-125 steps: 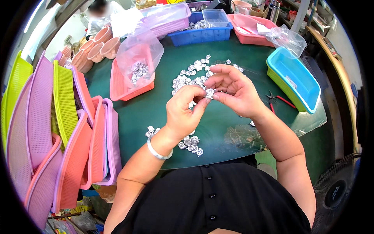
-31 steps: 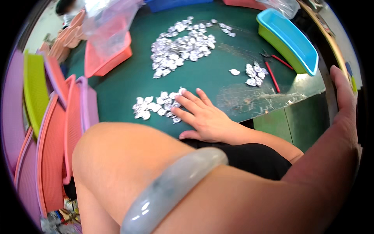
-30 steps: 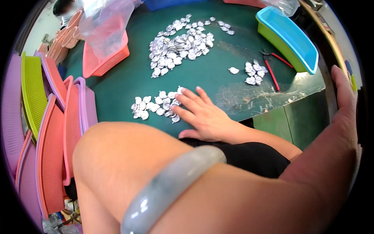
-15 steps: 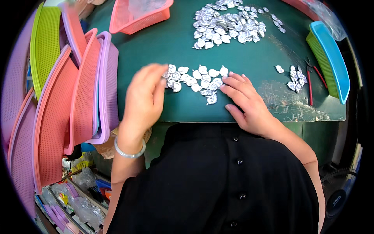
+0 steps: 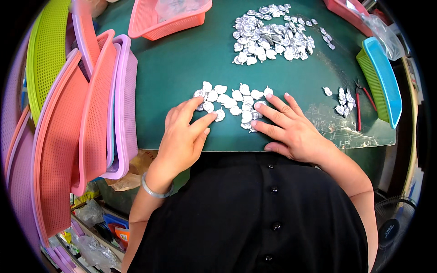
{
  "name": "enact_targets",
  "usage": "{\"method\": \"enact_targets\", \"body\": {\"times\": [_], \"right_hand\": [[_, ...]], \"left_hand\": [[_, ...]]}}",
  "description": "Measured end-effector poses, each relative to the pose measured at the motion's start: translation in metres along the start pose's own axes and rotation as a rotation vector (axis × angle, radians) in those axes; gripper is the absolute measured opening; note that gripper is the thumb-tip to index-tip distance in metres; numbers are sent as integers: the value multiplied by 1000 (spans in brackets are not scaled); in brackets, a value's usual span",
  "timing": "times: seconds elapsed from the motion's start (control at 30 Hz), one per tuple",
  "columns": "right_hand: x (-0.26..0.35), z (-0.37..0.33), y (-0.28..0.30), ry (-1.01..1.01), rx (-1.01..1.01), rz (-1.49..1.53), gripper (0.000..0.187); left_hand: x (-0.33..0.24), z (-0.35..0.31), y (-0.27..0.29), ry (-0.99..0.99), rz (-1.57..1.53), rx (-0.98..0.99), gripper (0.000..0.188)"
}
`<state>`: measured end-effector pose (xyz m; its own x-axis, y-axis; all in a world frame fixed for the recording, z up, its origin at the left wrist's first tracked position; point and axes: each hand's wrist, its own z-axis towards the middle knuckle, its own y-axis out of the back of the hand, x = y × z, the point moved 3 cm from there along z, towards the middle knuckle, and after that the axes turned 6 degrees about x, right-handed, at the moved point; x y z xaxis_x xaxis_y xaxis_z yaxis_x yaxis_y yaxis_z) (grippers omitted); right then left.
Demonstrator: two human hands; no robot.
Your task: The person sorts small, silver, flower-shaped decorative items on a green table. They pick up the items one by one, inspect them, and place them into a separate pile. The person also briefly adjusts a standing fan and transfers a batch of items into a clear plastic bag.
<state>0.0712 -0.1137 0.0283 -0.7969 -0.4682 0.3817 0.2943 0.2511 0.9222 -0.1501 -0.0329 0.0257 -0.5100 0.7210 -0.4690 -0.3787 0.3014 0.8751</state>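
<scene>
Small silvery metal charms (image 5: pixel 236 95) lie spread in a loose group on the green tabletop (image 5: pixel 173 59) before me. My left hand (image 5: pixel 184 129) rests at the left side of this group, fingers apart, its index fingertip touching one charm (image 5: pixel 220 115). On the right side my right hand (image 5: pixel 289 127) lies with its fingers spread, the fingertips on or against the charms there. Neither hand grips anything. A larger heap of the same charms (image 5: pixel 271 38) lies farther back. To the right sits a small cluster of charms (image 5: pixel 346 102).
Red-handled pliers (image 5: pixel 358 109) lie beside the small cluster. A green and blue basket (image 5: pixel 380 82) stands at the right edge. Pink, purple and green baskets (image 5: pixel 98 118) are stacked on the left. A pink basket (image 5: pixel 170 25) with a plastic bag stands at the back.
My left hand has come down and nearer, from above the charms to touching them, and one charm now lies under its index finger. My right fingers have spread over the charms. The view has shifted slightly.
</scene>
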Motion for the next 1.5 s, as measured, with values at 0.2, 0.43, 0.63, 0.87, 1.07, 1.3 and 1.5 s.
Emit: {"method": "enact_targets", "body": {"times": [0.2,0.43,0.63,0.87,1.07,1.3,1.5], "right_hand": [[5,13,-3,65,76,2,64],[0,21,2,75,120,-21,68],[-6,25,6,75,139,-21,67],[-19,13,7,7,120,-25,64],[-32,3,27,-61,54,-31,63],[-25,-7,16,-45,70,-7,65],[-15,7,5,16,65,-86,63]], "left_hand": [[0,-4,1,-72,-2,35,32],[9,-6,-1,35,53,0,37],[8,-6,-2,-4,78,75,36],[12,-11,0,47,47,-12,40],[16,-7,4,131,188,22,43],[-4,-1,-2,-1,58,102,45],[-15,6,-9,-39,113,206,37]]}}
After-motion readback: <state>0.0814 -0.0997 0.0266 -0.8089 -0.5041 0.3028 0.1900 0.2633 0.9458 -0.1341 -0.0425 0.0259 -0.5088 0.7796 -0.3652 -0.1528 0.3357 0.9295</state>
